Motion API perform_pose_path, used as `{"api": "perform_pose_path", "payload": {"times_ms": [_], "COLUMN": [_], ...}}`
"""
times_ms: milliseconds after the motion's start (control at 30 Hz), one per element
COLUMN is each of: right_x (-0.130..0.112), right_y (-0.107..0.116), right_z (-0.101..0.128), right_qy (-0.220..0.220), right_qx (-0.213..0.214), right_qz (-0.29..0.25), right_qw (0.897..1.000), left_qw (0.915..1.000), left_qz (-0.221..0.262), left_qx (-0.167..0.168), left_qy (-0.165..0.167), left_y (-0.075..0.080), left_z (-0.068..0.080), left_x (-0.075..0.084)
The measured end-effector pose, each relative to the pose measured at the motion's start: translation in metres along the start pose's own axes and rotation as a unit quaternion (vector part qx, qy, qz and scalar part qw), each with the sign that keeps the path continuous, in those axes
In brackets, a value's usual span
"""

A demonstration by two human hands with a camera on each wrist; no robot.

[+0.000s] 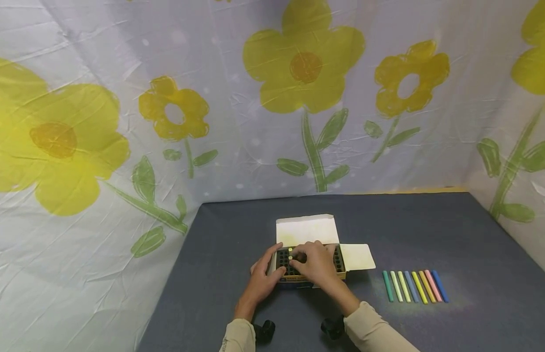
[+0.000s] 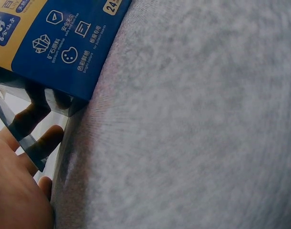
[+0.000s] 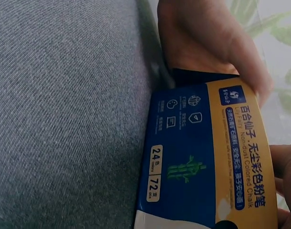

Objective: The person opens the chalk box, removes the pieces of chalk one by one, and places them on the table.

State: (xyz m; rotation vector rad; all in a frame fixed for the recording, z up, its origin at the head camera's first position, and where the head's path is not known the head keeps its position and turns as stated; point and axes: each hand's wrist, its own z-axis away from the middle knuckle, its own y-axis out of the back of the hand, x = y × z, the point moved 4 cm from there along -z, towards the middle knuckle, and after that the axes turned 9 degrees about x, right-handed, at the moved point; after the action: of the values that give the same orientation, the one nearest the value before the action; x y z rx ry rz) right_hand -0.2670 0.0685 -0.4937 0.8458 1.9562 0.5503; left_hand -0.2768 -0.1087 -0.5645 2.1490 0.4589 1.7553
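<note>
Both hands on open chalk box, apparently gripping

An open chalk box sits on a dark grey table, its lid flap raised toward the back and a side flap folded out to the right. The left hand grips the box's left end, thumb over the top edge. The right hand rests on the dark grid of slots, fingers curled over it beside a pale yellow chalk end standing in a slot. Well apart to the right lies a row of chalk sticks, side by side: green, pale green, yellow-green, blue, yellow, orange, pink, blue. A white backdrop with yellow flowers stands behind the table.
</note>
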Motion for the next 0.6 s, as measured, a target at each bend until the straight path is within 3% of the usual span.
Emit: {"api": "perform_pose_path", "payload": {"times_ms": [267, 600], "right_x": [0.0006, -0.0016], "right_y": [-0.0021, 0.0022], "right_z": [-0.0001, 0.0009], "right_qy": [0.007, 0.002], "right_qx": [0.008, 0.011], "right_qz": [0.005, -0.041], "right_qw": [1.0, 0.999], "left_qw": [1.0, 0.9999], "left_qz": [0.001, 0.008], "left_qx": [-0.002, -0.007], "left_qy": [0.002, 0.008], "left_y": [-0.001, 0.0], "left_z": [-0.0013, -0.0002], "left_x": [0.0001, 0.0005]}}
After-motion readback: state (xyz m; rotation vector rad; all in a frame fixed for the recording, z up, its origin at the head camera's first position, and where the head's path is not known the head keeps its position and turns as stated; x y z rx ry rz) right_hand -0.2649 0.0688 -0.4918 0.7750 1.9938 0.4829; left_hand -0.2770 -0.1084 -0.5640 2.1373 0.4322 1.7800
